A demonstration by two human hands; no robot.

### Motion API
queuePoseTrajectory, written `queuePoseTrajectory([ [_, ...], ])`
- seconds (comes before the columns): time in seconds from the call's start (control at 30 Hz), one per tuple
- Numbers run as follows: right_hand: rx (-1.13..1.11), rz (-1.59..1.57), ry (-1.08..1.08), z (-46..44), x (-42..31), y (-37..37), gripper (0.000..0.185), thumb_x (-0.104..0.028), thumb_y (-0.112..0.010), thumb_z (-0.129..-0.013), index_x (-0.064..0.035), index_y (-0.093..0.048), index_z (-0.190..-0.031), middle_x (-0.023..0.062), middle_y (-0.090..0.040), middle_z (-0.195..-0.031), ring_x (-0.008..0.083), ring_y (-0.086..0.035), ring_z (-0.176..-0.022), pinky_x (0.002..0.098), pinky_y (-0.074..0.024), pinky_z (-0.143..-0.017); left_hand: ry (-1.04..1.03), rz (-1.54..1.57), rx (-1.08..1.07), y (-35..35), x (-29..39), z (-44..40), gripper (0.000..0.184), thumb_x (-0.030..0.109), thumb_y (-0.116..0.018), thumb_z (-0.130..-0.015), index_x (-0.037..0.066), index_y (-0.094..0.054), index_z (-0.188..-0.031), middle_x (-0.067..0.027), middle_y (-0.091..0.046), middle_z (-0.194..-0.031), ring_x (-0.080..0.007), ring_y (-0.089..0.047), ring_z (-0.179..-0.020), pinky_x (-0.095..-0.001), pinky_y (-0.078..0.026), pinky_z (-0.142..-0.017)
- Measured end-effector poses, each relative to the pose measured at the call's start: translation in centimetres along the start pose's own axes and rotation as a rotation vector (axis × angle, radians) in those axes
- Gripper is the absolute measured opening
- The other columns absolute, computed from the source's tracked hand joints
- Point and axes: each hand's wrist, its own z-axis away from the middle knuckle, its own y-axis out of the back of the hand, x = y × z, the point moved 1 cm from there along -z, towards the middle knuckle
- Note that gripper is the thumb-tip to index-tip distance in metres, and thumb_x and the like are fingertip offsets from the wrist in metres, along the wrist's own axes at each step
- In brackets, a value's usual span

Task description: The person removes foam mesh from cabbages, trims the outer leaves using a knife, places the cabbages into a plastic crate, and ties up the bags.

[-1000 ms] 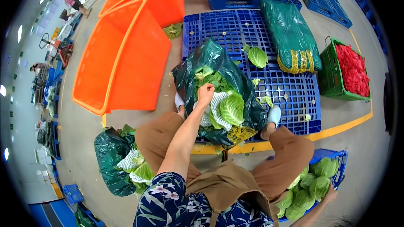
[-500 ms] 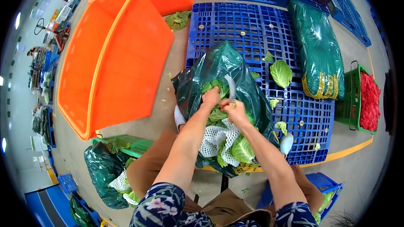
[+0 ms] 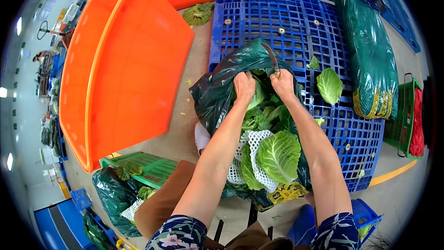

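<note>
A dark green plastic bag point(image 3: 215, 90) stands open in front of me, with cabbage leaves point(image 3: 279, 156) and white foam netting point(image 3: 235, 166) in it. My left hand point(image 3: 244, 86) is closed at the bag's upper opening; its fingertips are hidden, so what it grips cannot be made out. To its right, my right hand point(image 3: 282, 83) is closed around the handle of a curved knife point(image 3: 270, 58), whose blade points up and to the left over the bag.
Orange bins point(image 3: 134, 60) stand at left. Behind the bag lies a blue pallet point(image 3: 282, 16) with a loose leaf point(image 3: 329, 86) and a filled green sack point(image 3: 370, 55). Green crates point(image 3: 155, 169) point(image 3: 401, 115) stand at lower left and right; a blue crate point(image 3: 363, 215) is at lower right.
My right hand has come from the lower-right crate of cabbages to the bag with the knife. Both hands have moved apart at the bag's opening, which is wider. The view has shifted.
</note>
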Motion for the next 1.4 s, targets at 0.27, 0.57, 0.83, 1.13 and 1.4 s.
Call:
queuePoseTrajectory([
  [0.27,-0.355,-0.136,-0.428,-0.6,3.4,-4.0,0.032,-0.025,-0.054,-0.082,-0.0031,-0.054,-0.106,0.0072,-0.053,-0.064,0.0195,-0.048,-0.049,0.0360,-0.0400,-0.047,-0.012,0.295,0.006,-2.7,-4.3,-5.7,0.055,0.038,-0.027,-0.093,-0.004,-0.058,-0.111,-0.0299,-0.055,-0.115,-0.0430,-0.047,-0.112,-0.0433,-0.037,-0.095],
  [0.57,-0.344,-0.557,-0.346,0.1,4.0,-4.2,0.018,-0.016,-0.055,-0.078,-0.0068,-0.052,-0.092,-0.0012,-0.041,-0.071,0.0104,-0.040,-0.062,0.0273,-0.0355,-0.052,0.333,0.626,-0.280,0.2,-5.0,-6.6,0.052,0.038,-0.046,-0.092,0.003,-0.046,-0.130,-0.0077,-0.042,-0.135,-0.0206,-0.039,-0.120,-0.0342,-0.029,-0.102],
  [0.83,-0.411,0.048,-0.184,4.6,-3.3,2.9,0.033,-0.023,-0.048,-0.086,0.0015,-0.054,-0.107,0.0152,-0.061,-0.081,0.0269,-0.057,-0.074,0.0379,-0.0443,-0.074,0.206,0.387,-0.503,5.4,0.8,0.1,0.048,0.040,-0.043,-0.094,0.002,-0.054,-0.119,-0.0093,-0.056,-0.118,-0.0229,-0.050,-0.104,-0.0352,-0.039,-0.092],
  [1.13,-0.217,-0.212,-0.292,12.4,-8.6,10.2,0.011,-0.013,-0.054,-0.082,-0.0047,-0.052,-0.075,0.0006,-0.046,-0.056,0.0119,-0.041,-0.044,0.0303,-0.0314,-0.041,0.267,0.049,-0.567,10.8,4.6,11.4,0.069,0.058,-0.036,-0.089,-0.007,-0.062,-0.088,-0.0210,-0.063,-0.067,-0.0280,-0.061,-0.051,-0.0386,-0.048,-0.061],
  [1.4,-0.258,-0.081,-0.088,19.3,-11.1,12.8,0.038,-0.012,-0.066,-0.070,0.0020,-0.062,-0.105,0.0261,-0.055,-0.098,0.0380,-0.056,-0.094,0.0417,-0.0446,-0.085,0.487,0.067,-0.466,17.3,6.5,22.8,0.086,0.075,-0.036,-0.079,-0.004,-0.060,-0.054,-0.0143,-0.059,-0.051,-0.0244,-0.062,-0.056,-0.0351,-0.049,-0.058],
])
